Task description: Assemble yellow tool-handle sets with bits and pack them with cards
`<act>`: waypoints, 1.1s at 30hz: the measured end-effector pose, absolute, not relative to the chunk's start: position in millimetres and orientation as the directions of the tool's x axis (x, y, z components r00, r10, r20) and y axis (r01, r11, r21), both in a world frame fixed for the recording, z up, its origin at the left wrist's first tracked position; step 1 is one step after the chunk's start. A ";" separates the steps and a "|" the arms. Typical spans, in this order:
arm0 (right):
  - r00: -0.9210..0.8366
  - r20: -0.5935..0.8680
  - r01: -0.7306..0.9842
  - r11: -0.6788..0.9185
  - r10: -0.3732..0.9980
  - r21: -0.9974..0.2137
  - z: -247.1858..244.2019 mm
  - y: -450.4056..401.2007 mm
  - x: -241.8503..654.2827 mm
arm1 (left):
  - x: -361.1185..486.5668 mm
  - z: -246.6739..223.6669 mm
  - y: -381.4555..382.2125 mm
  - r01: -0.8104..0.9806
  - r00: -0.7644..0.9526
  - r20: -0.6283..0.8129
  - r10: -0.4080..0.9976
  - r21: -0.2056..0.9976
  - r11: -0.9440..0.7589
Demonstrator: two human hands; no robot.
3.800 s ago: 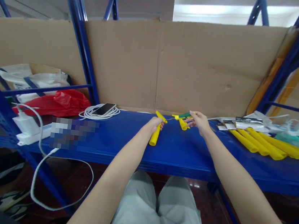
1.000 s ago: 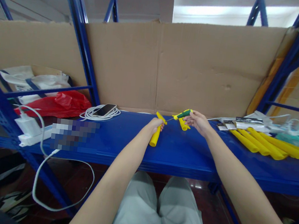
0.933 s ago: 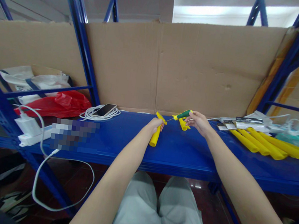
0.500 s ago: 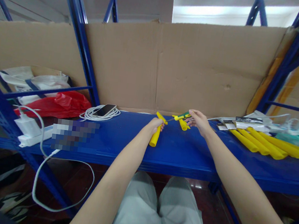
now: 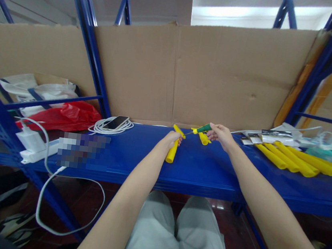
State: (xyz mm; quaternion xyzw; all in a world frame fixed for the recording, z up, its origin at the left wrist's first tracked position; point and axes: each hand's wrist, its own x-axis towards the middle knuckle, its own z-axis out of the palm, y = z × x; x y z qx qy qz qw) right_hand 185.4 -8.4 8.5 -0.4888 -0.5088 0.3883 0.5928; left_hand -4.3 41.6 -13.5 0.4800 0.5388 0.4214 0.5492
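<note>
My left hand [image 5: 175,140] is closed around a yellow T-shaped piece with a tubular handle [image 5: 171,154], whose crossbar shows above the fingers. From the right, my right hand [image 5: 219,135] grips the green end of a screwdriver [image 5: 204,128] with a green and yellow handle. Its thin shaft points left and reaches the top of the yellow piece by my left fingers; the exact contact spot is too small to make out. Another yellow piece [image 5: 203,139] lies on the blue shelf just behind and below the screwdriver, partly covered by it.
Several yellow tube-handled pieces [image 5: 293,159] with silvery ends lie at the right of the blue shelf [image 5: 202,173]. At the left are a phone [image 5: 117,123], a coiled white cable [image 5: 99,126], a red plastic bag [image 5: 67,114] and a white power strip [image 5: 37,154]. Cardboard [image 5: 220,74] stands behind.
The screwdriver has turned about its own axis, so its handle now shows more green and less yellow. My right fingers shifted slightly on it; the left hand has stayed put.
</note>
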 end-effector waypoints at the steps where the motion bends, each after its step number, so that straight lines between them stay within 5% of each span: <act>1: 0.193 0.220 0.055 0.213 0.956 -0.976 8.5 -8.6 185.5 | -4.0 -13.2 41.4 0.060 0.050 -0.190 0.981 0.981 0.187; 33: 0.358 0.212 0.302 0.102 0.909 -0.948 1.5 -3.6 191.9 | -0.8 -18.0 47.6 0.060 0.052 -0.219 0.974 0.975 0.216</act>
